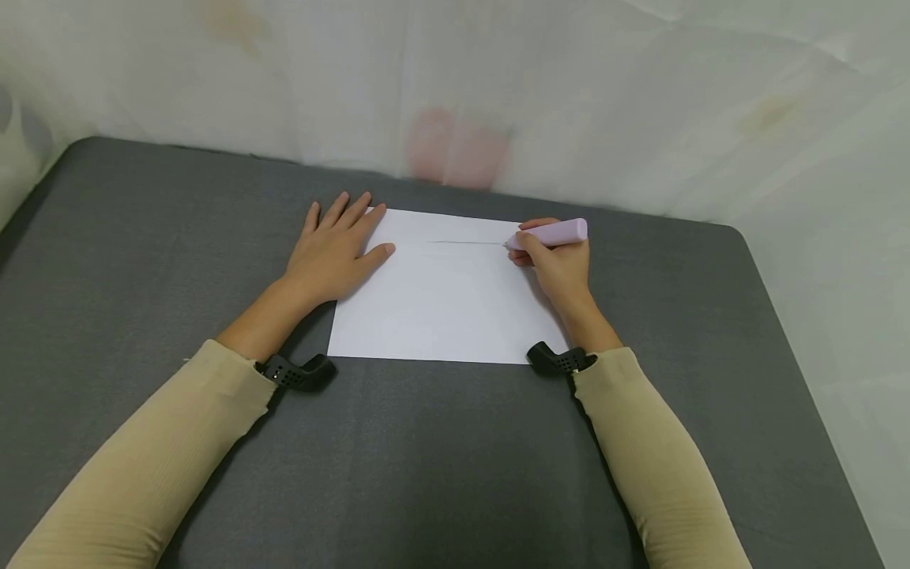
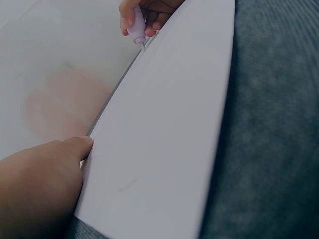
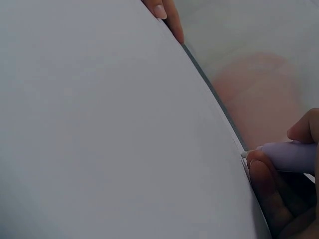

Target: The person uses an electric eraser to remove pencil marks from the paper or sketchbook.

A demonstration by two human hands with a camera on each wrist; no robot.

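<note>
Right hand (image 1: pixel 558 265) pinches pen (image 1: pixel 550 234), tip on paper (image 1: pixel 441 300).

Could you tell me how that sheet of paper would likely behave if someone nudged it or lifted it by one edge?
The paper is a single thin sheet lying flat, so it would probably droop if lifted. It looks light, likely sliding on the table unless held; the left hand presses it flat while the right hand works the pen.
</note>
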